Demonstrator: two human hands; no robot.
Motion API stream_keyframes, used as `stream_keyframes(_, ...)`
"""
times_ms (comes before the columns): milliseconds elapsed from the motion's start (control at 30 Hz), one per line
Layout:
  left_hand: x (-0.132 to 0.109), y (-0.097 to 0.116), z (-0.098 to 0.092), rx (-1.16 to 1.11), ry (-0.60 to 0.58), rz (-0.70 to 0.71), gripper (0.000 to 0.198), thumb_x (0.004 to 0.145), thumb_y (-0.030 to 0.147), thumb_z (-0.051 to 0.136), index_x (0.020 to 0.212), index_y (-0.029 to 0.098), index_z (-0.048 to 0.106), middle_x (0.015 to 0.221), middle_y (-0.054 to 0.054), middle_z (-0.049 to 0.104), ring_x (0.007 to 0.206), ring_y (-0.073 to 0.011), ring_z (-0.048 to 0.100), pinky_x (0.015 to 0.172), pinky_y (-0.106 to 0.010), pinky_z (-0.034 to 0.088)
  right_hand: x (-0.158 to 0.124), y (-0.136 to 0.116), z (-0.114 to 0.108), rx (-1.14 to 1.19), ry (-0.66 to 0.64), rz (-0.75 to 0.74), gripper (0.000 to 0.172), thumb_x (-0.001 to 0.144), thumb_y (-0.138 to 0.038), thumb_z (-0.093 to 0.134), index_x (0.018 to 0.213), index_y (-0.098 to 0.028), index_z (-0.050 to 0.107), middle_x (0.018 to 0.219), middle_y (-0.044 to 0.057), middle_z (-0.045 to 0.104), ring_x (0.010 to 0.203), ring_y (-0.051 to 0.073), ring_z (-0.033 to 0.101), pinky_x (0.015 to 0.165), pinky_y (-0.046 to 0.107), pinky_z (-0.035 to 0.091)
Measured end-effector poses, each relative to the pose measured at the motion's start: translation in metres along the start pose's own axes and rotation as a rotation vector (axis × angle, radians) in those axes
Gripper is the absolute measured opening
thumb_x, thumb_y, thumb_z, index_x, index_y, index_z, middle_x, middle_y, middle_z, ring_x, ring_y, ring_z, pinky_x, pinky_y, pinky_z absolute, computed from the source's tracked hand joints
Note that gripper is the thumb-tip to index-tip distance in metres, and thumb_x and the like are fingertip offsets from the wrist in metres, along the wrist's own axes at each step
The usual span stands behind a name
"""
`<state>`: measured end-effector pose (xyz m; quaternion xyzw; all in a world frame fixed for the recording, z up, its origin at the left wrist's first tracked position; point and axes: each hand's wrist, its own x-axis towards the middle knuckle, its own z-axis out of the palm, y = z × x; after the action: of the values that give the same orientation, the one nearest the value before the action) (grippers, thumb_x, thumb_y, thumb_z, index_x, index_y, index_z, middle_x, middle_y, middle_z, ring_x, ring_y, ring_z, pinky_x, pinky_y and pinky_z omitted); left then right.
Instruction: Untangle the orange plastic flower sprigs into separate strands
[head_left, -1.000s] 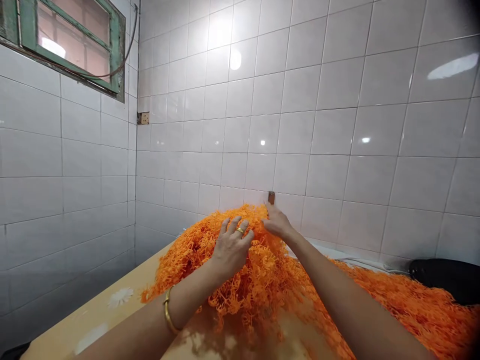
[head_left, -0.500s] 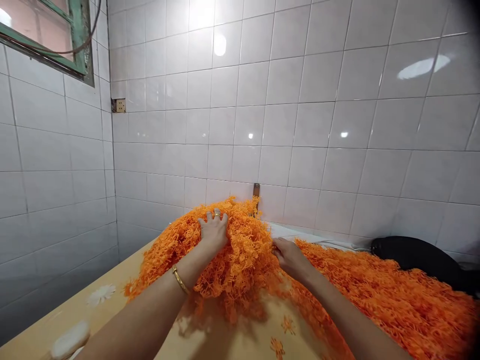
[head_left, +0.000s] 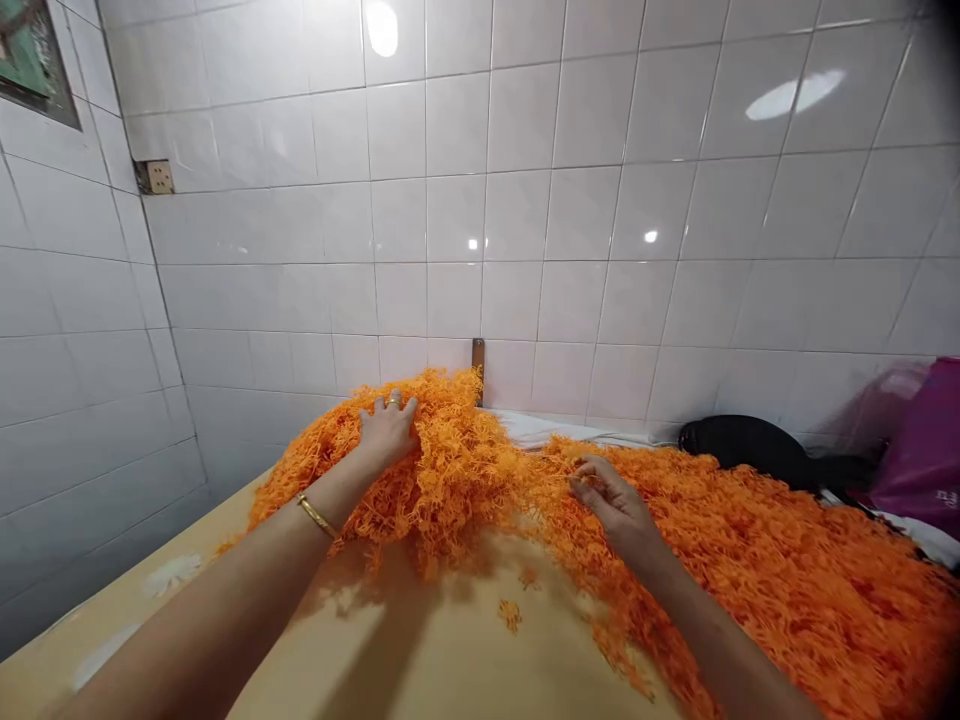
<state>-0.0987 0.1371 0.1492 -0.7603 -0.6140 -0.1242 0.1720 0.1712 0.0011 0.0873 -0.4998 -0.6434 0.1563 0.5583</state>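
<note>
A tall heap of orange, curly flower-like pieces [head_left: 457, 450] stands on the pale yellow table [head_left: 450, 650] near the wall. My left hand [head_left: 386, 430], with a ring and a gold bracelet, lies on the heap's upper left with its fingers spread. To the right of the heap, my right hand [head_left: 611, 495] has its thumb and fingers pinched on some thin orange strands. A wider, lower pile of the same orange pieces [head_left: 810, 560] spreads out beyond and beside my right arm. One small loose orange piece [head_left: 509, 614] lies on the table.
A brown strip [head_left: 478, 372] stands upright against the tiled wall behind the heap. A black object [head_left: 742, 438] and a purple bag [head_left: 922, 450] are at the back right. Whitish pieces [head_left: 172, 576] lie at the table's left side.
My right hand has moved right, away from the tall heap, and orange strands now stretch between them. The view has turned right, bringing in the purple bag. My left hand remains on the heap.
</note>
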Motion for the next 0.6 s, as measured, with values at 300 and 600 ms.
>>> stream_keyframes(300, -0.008, 0.002, 0.002, 0.053, 0.014, -0.011, 0.061, 0.073, 0.023, 0.044, 0.132, 0.024, 0.026, 0.137, -0.017, 0.023, 0.119, -0.0358, 0.028, 0.085, -0.052, 0.032, -0.051, -0.036, -0.026, 0.560, 0.111, 0.137, 0.011, 0.074, -0.032, 0.059, 0.076, -0.023, 0.053, 0.078, -0.001, 0.060, 0.073, 0.014, 0.058, 0.070, 0.029, 0.046)
stream_keyframes(600, -0.009, 0.007, 0.004, 0.012, 0.041, -0.018, 0.060, 0.074, 0.031, 0.048, 0.130, 0.022, 0.030, 0.137, -0.019, 0.022, 0.119, -0.0379, 0.026, 0.086, -0.054, 0.029, -0.091, -0.081, -0.067, 0.606, 0.358, 0.102, 0.009, 0.074, -0.024, 0.060, 0.081, -0.027, 0.059, 0.079, -0.004, 0.060, 0.073, 0.010, 0.057, 0.065, 0.023, 0.048)
